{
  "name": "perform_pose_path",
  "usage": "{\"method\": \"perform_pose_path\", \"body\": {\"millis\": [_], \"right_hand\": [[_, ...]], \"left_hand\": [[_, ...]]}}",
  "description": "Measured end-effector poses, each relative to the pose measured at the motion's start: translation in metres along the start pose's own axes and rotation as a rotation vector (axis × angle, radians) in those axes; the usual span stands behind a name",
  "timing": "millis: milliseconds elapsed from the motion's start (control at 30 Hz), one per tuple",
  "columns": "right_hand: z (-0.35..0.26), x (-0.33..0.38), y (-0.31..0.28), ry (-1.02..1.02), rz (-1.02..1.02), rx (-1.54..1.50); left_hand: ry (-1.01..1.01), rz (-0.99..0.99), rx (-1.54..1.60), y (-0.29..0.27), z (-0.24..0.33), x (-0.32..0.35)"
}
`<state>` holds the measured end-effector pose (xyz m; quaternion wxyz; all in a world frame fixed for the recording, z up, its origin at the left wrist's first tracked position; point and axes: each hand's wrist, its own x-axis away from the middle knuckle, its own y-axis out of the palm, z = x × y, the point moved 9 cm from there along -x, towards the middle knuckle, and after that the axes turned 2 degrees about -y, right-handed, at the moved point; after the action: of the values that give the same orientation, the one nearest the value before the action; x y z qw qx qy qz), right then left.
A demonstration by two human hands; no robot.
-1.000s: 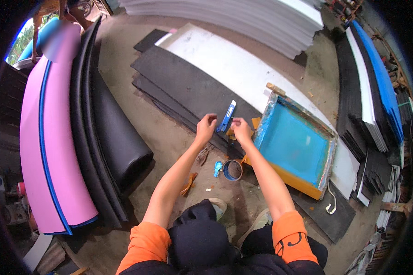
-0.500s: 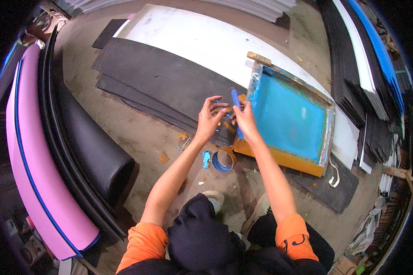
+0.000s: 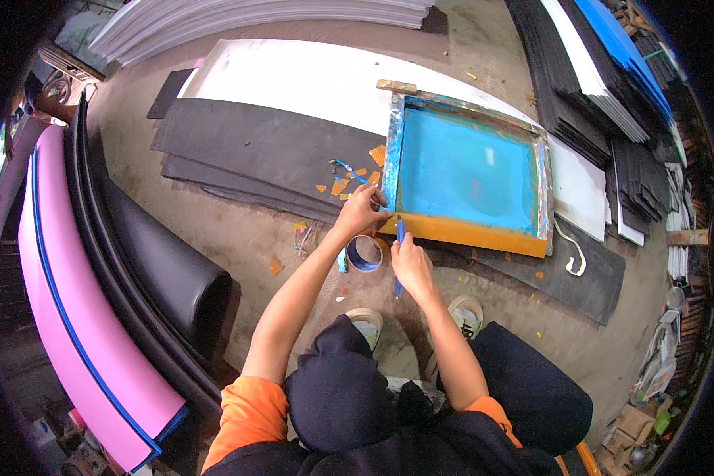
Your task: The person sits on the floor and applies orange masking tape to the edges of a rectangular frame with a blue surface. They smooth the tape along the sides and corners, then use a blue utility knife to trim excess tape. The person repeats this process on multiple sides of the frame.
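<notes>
My right hand [image 3: 412,266] is closed around a slim blue cutter knife [image 3: 400,232], held upright just in front of a screen-printing frame [image 3: 545,190]. The knife's top end meets the brown tape [image 3: 472,236] that runs along the frame's near side. At the frame's near left corner, my left hand [image 3: 362,211] has its fingers pinched at the tape's left end; the fingertips are partly hidden. Blue mesh [image 3: 468,170] fills the frame. Just below my left hand, a tape roll [image 3: 364,253] lies on the floor.
A thin blue pen-like tool [image 3: 351,172] and brown tape scraps [image 3: 339,187] lie on the black sheets [image 3: 246,151]. Beyond is a white sheet [image 3: 293,75]. Pink [image 3: 79,301] and black rolls [image 3: 163,262] stand left, stacked sheets [image 3: 587,87] right. Another person [image 3: 51,103] shows far left.
Both hands have come down toward me, from above the black sheets to the frame's near left corner. The knife is now at the tape. My view has shifted, so the frame appears further left.
</notes>
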<state>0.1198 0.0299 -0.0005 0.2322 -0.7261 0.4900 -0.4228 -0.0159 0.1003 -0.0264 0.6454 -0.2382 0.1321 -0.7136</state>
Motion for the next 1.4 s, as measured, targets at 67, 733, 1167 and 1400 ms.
{"method": "perform_pose_path", "body": {"millis": [67, 733, 1167, 1400], "right_hand": [[-0.007, 0.001, -0.004, -0.018, 0.052, 0.052], [0.004, 0.022, 0.02, 0.024, -0.055, 0.0], [0.01, -0.055, -0.032, -0.26, 0.135, 0.053], [0.014, -0.062, -0.02, -0.192, 0.069, -0.029]], "left_hand": [[-0.012, -0.002, 0.007, 0.002, -0.004, -0.001], [-0.038, 0.029, 0.034, 0.006, -0.009, 0.001], [0.196, 0.275, -0.619, 0.032, 0.043, 0.11], [0.021, 0.215, -0.296, 0.026, -0.001, 0.115]]}}
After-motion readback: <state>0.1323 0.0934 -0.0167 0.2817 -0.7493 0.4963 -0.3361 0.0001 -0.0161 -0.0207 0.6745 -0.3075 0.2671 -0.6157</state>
